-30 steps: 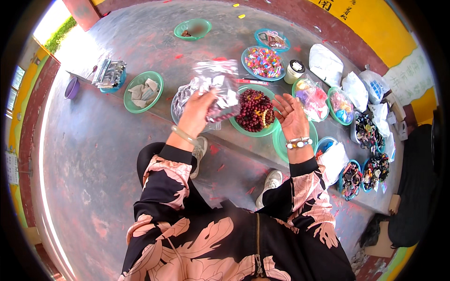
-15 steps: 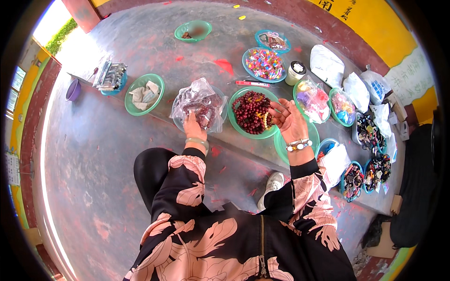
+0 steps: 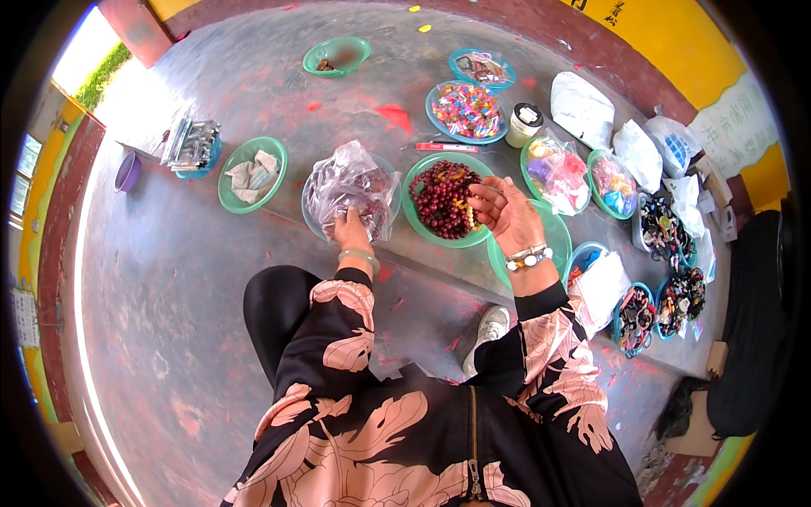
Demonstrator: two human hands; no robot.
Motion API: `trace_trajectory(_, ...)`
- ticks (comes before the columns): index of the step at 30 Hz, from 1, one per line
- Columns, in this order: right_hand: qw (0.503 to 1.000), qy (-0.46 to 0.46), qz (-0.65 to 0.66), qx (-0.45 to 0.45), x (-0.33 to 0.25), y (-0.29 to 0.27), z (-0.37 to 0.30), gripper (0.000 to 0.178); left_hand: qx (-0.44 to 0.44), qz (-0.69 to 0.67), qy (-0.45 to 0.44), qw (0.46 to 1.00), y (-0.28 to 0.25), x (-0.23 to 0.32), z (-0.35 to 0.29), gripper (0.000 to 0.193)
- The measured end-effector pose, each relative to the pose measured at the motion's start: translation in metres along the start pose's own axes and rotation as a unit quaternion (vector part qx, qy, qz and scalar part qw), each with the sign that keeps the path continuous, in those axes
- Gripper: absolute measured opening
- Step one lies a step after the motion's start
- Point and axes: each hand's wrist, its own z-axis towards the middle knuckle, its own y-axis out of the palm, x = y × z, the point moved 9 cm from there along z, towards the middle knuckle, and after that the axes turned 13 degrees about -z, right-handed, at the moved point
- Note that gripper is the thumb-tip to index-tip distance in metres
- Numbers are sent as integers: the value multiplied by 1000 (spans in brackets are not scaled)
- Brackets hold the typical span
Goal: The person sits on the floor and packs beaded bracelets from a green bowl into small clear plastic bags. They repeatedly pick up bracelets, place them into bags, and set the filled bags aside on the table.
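Observation:
Dark red beads, strung in loops with a few yellow and pale ones, heap up in a green basin (image 3: 422, 230). My right hand (image 3: 514, 218) is over the right edge of this bead heap (image 3: 446, 198), palm partly turned up. Its fingers are curved and apart, close to a pale bead string; I see nothing gripped in them. To the left, a crinkled clear plastic bag (image 3: 346, 173) with dark red contents lies in a pale blue basin (image 3: 309, 207). My left hand (image 3: 350, 230) is closed on the bag's near side, its fingertips partly hidden by the plastic.
A green basin (image 3: 553, 241) lies beneath my right wrist. Beyond are a basin of colourful pieces (image 3: 466, 110), a lidded cup (image 3: 525, 125) and a red-and-white box (image 3: 446, 147). White bags (image 3: 583, 110) and several filled basins line the right. A cloth basin (image 3: 253, 173) stands left.
My left hand has shifted slightly down and right at the bag, whose plastic has changed shape. My right hand's fingers have curled more beside the beads. The whole view has shifted slightly.

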Motion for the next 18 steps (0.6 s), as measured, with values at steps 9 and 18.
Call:
trace_trajectory(9,1000,9,-8,9,5,-4,1,32,-18,171,14,985,16,1,9,40)
trace_trajectory(18,998,38,-45,4,15,10,1,30,129,384,287,868,-1,69,-6,48)
